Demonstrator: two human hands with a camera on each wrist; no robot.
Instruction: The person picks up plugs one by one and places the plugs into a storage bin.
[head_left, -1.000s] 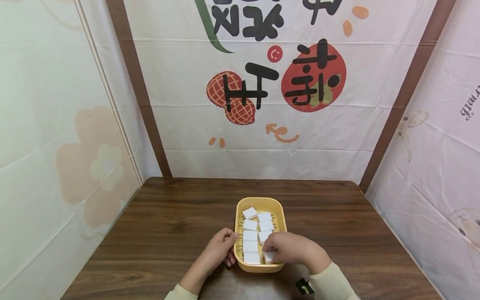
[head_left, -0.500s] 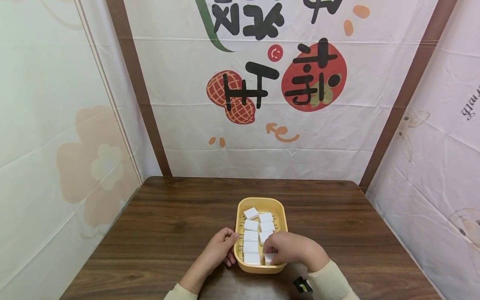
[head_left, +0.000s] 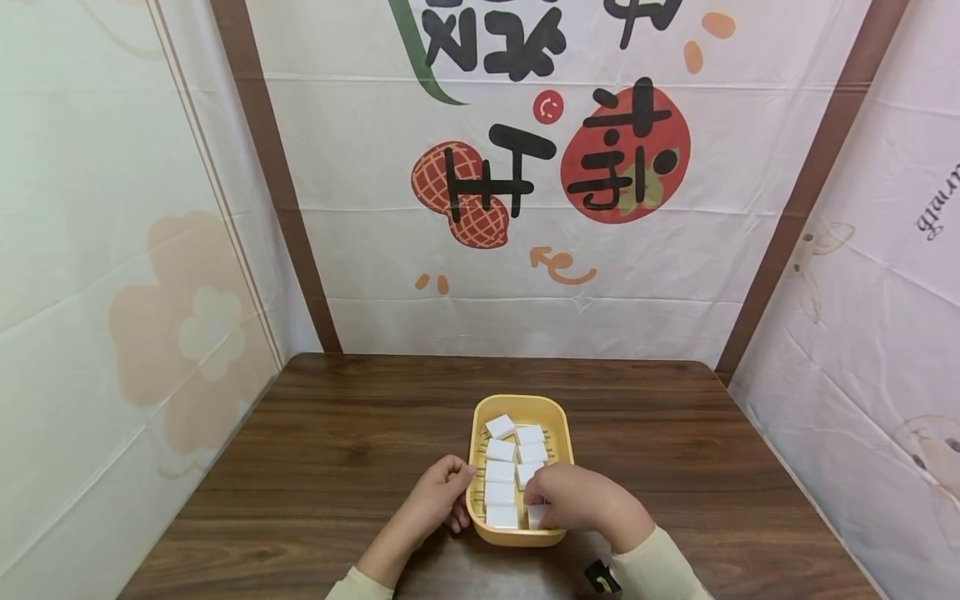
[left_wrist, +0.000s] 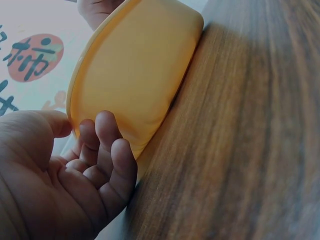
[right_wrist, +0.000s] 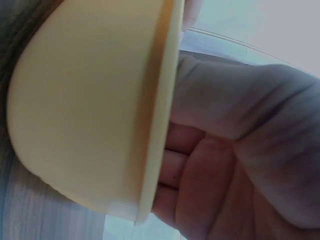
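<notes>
A yellow plastic basket (head_left: 529, 408) with slots in its floor stands on the table. White square blocks (head_left: 500, 472) lie in it in two rough columns, the farthest one turned askew. My left hand (head_left: 438, 497) holds the basket's left rim, its thumb at the edge and its curled fingers against the outer wall (left_wrist: 135, 65). Reaching over the right rim, my right hand (head_left: 588, 500) pinches a white block (head_left: 537, 517) at the near right corner. In the right wrist view the basket wall (right_wrist: 85, 105) hides those fingertips and the block.
The dark wood table (head_left: 360, 425) extends around the basket. A printed white curtain (head_left: 375, 250) hangs behind it, with more cloth at both sides. A small black item (head_left: 602, 576) is by the right sleeve.
Both hands and the basket keep nearly the same places. The whole head view shifts very slightly, and the right sleeve moves a little to the left.
</notes>
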